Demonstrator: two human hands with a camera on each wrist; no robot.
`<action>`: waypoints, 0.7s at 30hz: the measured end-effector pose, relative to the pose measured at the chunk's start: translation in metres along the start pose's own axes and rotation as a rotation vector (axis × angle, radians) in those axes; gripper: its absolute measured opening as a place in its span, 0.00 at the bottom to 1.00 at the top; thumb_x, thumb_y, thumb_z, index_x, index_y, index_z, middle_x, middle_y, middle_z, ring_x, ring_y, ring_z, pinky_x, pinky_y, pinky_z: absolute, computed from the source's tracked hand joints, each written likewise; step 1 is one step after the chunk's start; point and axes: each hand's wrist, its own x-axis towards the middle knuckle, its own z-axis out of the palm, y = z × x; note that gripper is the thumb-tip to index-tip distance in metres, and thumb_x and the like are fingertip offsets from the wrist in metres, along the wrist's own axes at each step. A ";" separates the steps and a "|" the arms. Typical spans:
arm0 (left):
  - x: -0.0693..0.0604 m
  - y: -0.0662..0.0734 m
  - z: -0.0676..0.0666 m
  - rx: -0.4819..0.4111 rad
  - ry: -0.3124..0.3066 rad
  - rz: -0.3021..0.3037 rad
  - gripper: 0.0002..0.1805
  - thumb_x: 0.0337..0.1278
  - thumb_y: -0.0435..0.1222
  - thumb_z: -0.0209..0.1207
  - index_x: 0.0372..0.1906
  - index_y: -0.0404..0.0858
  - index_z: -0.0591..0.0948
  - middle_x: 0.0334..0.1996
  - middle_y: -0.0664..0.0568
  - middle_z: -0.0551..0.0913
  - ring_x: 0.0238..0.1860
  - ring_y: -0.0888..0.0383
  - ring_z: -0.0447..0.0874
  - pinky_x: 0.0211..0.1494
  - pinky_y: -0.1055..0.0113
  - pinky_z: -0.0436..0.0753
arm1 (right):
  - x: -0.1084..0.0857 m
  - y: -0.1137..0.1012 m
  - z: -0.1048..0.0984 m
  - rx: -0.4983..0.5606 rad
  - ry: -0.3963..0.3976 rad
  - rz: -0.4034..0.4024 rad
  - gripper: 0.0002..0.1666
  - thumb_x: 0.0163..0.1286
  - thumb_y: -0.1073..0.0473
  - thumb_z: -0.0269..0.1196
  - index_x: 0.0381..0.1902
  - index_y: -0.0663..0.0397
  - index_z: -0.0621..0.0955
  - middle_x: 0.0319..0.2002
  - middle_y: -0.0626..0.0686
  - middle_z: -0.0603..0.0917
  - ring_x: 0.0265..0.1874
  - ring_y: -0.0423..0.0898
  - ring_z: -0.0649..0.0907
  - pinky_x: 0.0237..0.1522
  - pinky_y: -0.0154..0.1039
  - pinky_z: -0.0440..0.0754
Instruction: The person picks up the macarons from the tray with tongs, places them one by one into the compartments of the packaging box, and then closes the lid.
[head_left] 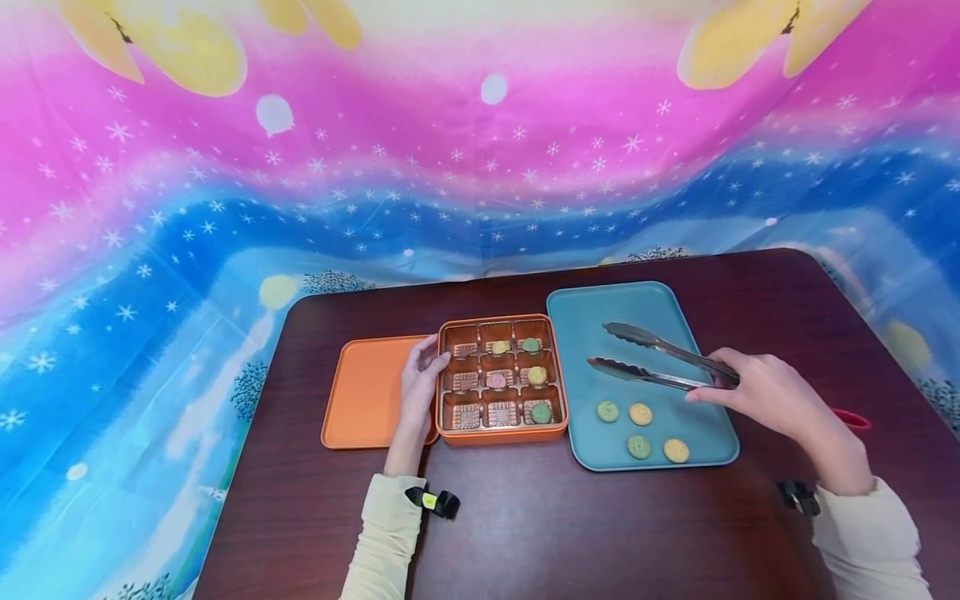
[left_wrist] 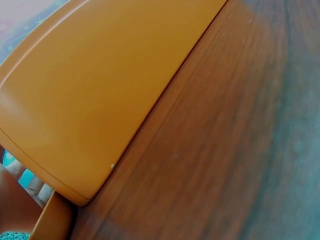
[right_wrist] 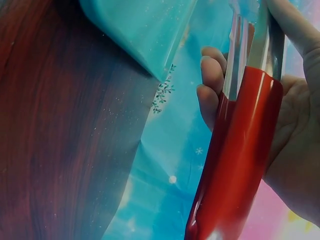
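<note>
The right hand (head_left: 768, 392) grips metal tongs (head_left: 675, 348) at the right edge of the teal tray (head_left: 633, 308), their two arms spread and nothing between the tips; the right wrist view shows red handles (right_wrist: 240, 150) at the near end. The tongs' long axis runs from that hand leftward and slightly away from the person — so the tips point towards the orange nine-compartment box (head_left: 502, 436), while the four loose cookies lie on the person's side of them. Nearest to the lower tip is the left green cookie (head_left: 607, 411), with a yellow cookie (head_left: 640, 414) just beside it on the right; the nearer green cookie (head_left: 638, 447) and the nearer yellow cookie (head_left: 676, 451) sit closer to the person. All four are to the left of the right hand, which is clearly the closer of the two, since the box stands between them and the left hand (head_left: 422, 379). That hand lies at the box's left wall, thumb tip at the rim — whether it pinches the wall or only rests there, I cannot tell. The box meets the tray's left edge on the bench (head_left: 540, 533), its right column holding a green, a yellow and a green cookie from far to near.
</note>
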 end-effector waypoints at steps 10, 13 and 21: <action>0.000 0.000 0.001 -0.002 0.012 0.005 0.26 0.70 0.33 0.62 0.71 0.34 0.74 0.66 0.40 0.75 0.66 0.49 0.73 0.61 0.63 0.75 | -0.006 0.006 0.001 -0.005 0.003 -0.017 0.33 0.57 0.43 0.79 0.48 0.62 0.82 0.22 0.44 0.72 0.20 0.41 0.70 0.22 0.38 0.65; 0.001 -0.001 0.001 -0.004 0.012 0.005 0.26 0.70 0.33 0.62 0.71 0.34 0.74 0.66 0.40 0.75 0.65 0.48 0.74 0.59 0.64 0.75 | -0.007 0.008 0.002 -0.006 0.004 -0.020 0.32 0.56 0.43 0.80 0.47 0.61 0.82 0.23 0.43 0.73 0.21 0.41 0.70 0.22 0.38 0.65; 0.001 0.000 0.000 0.002 0.006 -0.017 0.27 0.72 0.33 0.61 0.72 0.35 0.72 0.67 0.40 0.74 0.66 0.49 0.73 0.59 0.64 0.75 | -0.009 0.011 0.003 -0.006 -0.018 -0.021 0.31 0.56 0.43 0.79 0.46 0.60 0.83 0.23 0.43 0.73 0.21 0.41 0.71 0.22 0.38 0.65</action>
